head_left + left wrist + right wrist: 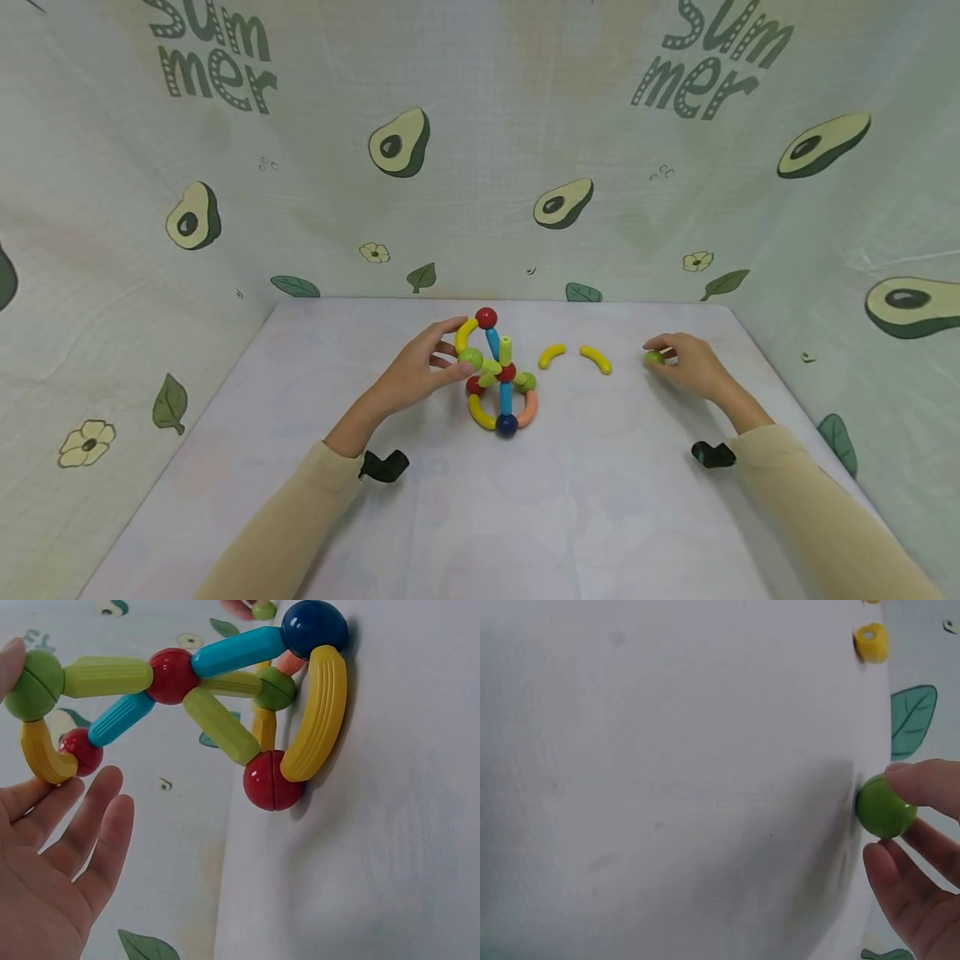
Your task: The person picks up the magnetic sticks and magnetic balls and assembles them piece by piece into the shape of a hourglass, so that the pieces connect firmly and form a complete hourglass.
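A magnetic ball-and-rod model [506, 398] of coloured balls and straight and curved rods stands on the table. My left hand [411, 377] holds its upper left side, the thumb at a green ball [35, 684] and a finger at a yellow curved rod [41, 754]; the other fingers spread free. A dark blue ball [315, 628] and a red ball [273, 780] rest low near the tabletop. Off to the right, my right hand [693, 367] pinches a loose green ball [886, 806] between thumb and fingers, at the table surface.
Two loose yellow curved rods [552, 356] [596, 360] lie between the model and my right hand. A pale cloth covers the table [480, 517]. Behind it and along both sides hangs a printed curtain [480, 242] with avocados and leaves.
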`<state>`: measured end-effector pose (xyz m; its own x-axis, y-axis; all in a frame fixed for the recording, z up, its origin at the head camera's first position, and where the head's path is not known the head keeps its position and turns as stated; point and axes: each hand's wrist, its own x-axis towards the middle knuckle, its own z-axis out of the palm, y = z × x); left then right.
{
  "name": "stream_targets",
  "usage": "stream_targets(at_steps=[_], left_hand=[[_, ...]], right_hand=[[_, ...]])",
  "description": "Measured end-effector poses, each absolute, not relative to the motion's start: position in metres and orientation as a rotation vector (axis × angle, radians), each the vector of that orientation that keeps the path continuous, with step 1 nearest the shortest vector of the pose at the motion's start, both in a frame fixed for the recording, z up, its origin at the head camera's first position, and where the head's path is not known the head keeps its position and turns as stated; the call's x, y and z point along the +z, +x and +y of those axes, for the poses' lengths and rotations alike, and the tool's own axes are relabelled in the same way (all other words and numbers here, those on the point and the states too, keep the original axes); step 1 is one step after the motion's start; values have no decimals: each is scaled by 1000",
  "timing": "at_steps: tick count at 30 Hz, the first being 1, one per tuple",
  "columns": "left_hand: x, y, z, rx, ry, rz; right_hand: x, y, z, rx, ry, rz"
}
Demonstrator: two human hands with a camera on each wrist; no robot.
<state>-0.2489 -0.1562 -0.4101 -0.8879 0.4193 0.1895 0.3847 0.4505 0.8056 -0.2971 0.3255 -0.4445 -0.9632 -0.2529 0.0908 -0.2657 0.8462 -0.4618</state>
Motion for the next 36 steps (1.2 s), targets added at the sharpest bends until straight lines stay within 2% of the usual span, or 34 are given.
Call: stream_targets(at_steps=[9,15,30,36], left_hand=[[-408,-248,-154,1439,722,2641],[-408,-249,-153,1442,720,2640],[-409,-249,-154,1436,715,2654],[-410,-249,-155,1430,707,2662]], right_hand=[[-450,-295,330,770,396,-3022],[-440,-293,314,800,433,-2970],[-368,-269,204,1051,760,-2673],[-352,-258,164,1145,939,-2567]])
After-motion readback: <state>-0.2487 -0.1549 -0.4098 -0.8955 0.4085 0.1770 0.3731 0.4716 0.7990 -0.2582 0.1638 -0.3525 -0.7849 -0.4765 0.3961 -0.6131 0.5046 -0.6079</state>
